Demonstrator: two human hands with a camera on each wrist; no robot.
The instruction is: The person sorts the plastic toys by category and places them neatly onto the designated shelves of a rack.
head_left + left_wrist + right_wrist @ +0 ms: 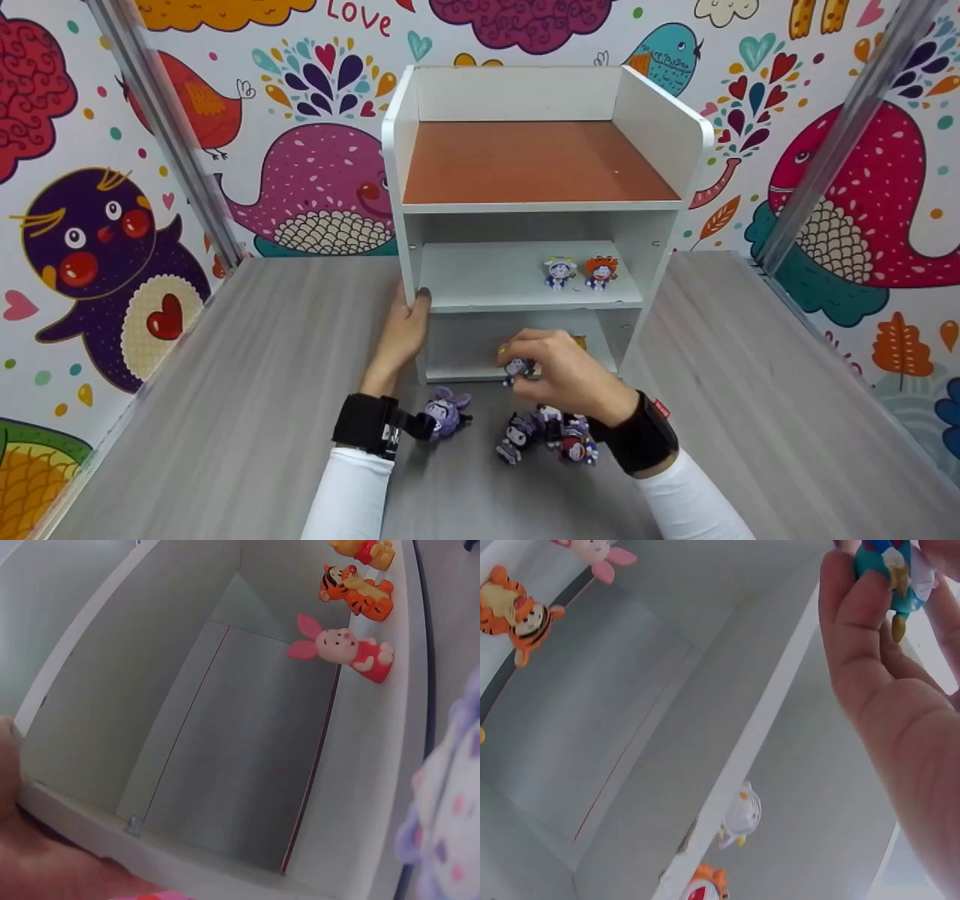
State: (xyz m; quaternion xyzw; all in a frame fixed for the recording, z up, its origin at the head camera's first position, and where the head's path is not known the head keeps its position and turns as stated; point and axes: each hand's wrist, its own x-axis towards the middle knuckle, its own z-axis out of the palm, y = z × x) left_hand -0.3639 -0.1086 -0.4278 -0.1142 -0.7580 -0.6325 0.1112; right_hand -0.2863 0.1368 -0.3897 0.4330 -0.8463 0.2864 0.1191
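My left hand grips the left side panel of a small white shelf unit, its thumb on the panel's front edge. Between fingers and thumb, my right hand pinches a small figurine in front of the lower shelf. Teal clothing shows on this figurine in the right wrist view; the fingers hide the rest. On the middle shelf stand a white figurine and an orange-maned figurine. The lower shelf holds a pink-eared piglet figurine, a tiger figurine and a yellow bear figurine.
A purple rabbit-eared figurine lies before the unit, near my left wrist. Several figurines, among them a dark one and a red one, cluster on the grey tabletop below my right hand. The unit's top shelf is brown.
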